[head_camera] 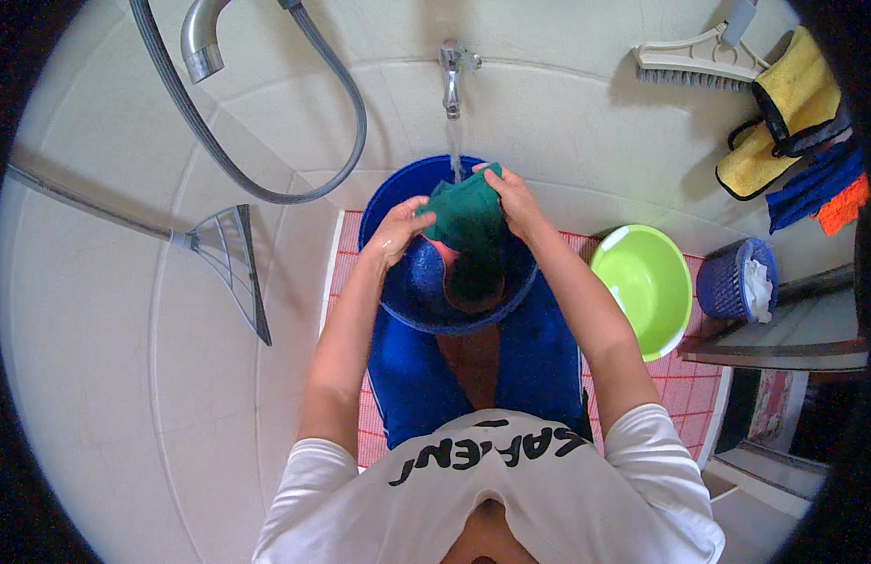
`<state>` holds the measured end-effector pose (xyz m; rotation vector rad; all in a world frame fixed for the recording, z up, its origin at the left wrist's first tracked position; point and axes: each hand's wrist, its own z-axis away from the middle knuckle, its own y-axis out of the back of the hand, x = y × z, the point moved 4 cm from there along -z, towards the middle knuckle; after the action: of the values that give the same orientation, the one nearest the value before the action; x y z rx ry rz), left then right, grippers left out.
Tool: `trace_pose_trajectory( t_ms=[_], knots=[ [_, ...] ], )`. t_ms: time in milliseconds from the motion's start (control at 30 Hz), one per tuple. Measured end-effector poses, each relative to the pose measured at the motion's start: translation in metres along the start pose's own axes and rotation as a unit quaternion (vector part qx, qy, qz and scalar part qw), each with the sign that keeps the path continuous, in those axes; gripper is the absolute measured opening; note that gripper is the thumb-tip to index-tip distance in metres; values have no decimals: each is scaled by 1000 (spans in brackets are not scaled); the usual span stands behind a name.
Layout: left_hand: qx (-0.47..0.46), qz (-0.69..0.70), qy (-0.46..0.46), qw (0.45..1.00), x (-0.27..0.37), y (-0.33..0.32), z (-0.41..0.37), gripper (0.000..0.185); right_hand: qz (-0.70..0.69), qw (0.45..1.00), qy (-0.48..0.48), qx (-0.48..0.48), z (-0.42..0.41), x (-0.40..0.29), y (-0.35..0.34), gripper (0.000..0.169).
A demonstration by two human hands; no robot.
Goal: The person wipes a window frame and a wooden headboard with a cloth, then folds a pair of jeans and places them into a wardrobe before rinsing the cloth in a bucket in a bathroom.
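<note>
A wet green cloth (467,211) is stretched between my two hands over a round blue tub (435,328). My left hand (402,231) grips its left side, and my right hand (509,194) pinches its upper right corner. Water runs from the chrome wall tap (451,81) into the tub, just behind the cloth. Below the cloth, a pink and dark item shows inside the tub; what it is cannot be told. The tub stands at my knees, with my blue-trousered legs on either side.
A lime green basin (654,289) and a blue basket (717,285) holding white material stand on the right. A grey hose (245,180) loops at upper left; a squeegee-like tool (249,275) leans left. A brush (696,60) and yellow cloths (802,92) hang at upper right.
</note>
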<state>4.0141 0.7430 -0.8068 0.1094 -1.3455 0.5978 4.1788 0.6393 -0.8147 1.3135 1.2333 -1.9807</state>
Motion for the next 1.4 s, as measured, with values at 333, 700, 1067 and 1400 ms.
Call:
trace_pose_trajectory(
  t_ms=[333,700,1067,1400],
  knots=[
    [-126,396,-29,909,-87,9,-52,34,545,798,254,46,58,10,-113,34],
    [60,421,0,905,-122,21,-58,49,515,813,255,95,41,30,-102,35],
    [253,194,-6,948,-98,19,-35,45,554,796,197,144,49,43,-96,34],
    [118,201,28,972,-27,-29,-16,38,396,898,58,184,-49,29,-3,56]
  ],
)
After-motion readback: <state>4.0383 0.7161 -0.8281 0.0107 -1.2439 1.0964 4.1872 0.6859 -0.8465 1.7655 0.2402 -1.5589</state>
